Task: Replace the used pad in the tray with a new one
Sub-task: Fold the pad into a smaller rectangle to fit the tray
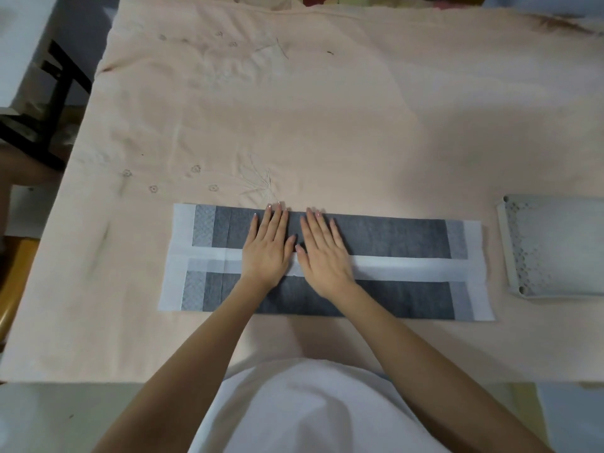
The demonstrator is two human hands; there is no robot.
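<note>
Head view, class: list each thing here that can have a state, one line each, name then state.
pad: folded into a long strip, flat on the cloth
tray: right of the pad, apart from it, partly out of frame
left hand: flat, pressing the pad
right hand: flat, pressing the pad
cloth: spread, wrinkled

One folded pad (pixel 392 235) lies near the tabletop's front edge. One tray (pixel 552 246) sits at the right edge. Two hands, left hand (pixel 268 250) and right hand (pixel 323 253), are on the pad.
</note>
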